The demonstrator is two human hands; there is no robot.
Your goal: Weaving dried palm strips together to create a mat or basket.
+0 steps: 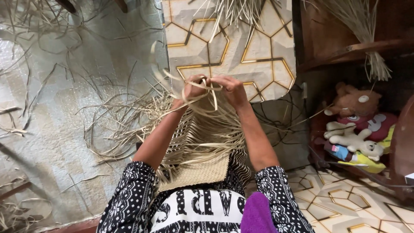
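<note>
Here, each hand (left hand [192, 89], right hand [231, 89]) pinches pale straw strips [212, 92] above the woven mat [199, 171].

The strips [202, 92] cover both hands' fingertips, so neither grip can be read, the lap hides the mat's [196, 172] near edge, and the right edge crops the toys [355, 125].
</note>
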